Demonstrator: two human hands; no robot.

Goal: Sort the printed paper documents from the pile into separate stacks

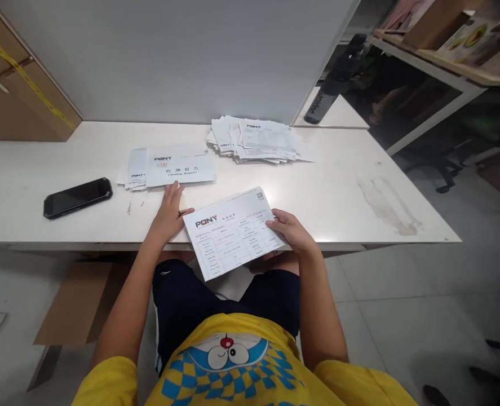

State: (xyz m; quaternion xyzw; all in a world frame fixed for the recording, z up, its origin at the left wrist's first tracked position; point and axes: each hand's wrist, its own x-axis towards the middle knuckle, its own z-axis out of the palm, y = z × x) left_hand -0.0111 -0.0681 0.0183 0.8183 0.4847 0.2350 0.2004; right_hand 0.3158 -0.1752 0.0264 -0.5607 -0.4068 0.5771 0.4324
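My right hand (292, 230) grips a printed paper sheet (235, 231) by its right edge, thumb on top. The sheet bears a PONY logo and a table, and it tilts over the desk's front edge. My left hand (169, 213) rests on the desk with its fingers stretched out. Its fingertips reach the lower edge of a stack of papers whose top sheet is a testing report (181, 168), and its thumb is by the held sheet's left corner. Beside those fingers lies a small cream-coloured piece (183, 202), partly hidden.
A larger, uneven paper pile (266, 141) lies against the grey panel (190, 62). At left is a black phone (78, 197) on the white desk (334, 192). A dark bottle (334, 82) stands at back right, cardboard boxes (25, 104) at back left. An open carton (74, 304) sits below.
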